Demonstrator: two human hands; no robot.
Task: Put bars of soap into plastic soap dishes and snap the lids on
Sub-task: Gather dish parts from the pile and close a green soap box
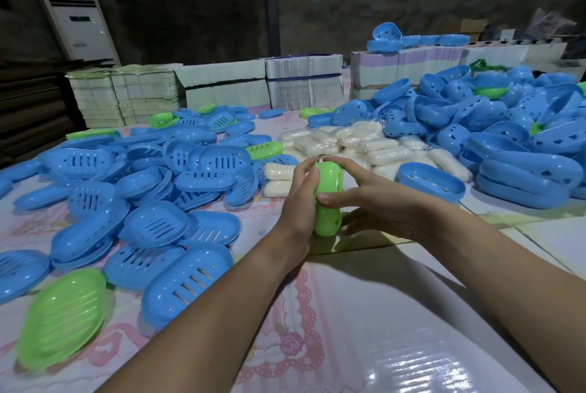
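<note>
Both hands are clamped around one green soap dish (328, 199), held on edge just above the table (380, 313), pretty much dead center. The left hand (299, 199) has a tight grip on its left side, fingers curled over the top end. The right hand (361, 199) wraps it from the other side, thumb pressed across the front, fingers under the lower end. It looks closed up, so I can't tell if there's soap inside.

Just behind the hands is a pile of wrapped soap bars (358, 145). Slotted blue lids (177, 196) are heaped on the left, deeper blue dish bases (507, 139) on the right, and a loose green lid (63, 313) lies near the left edge.
</note>
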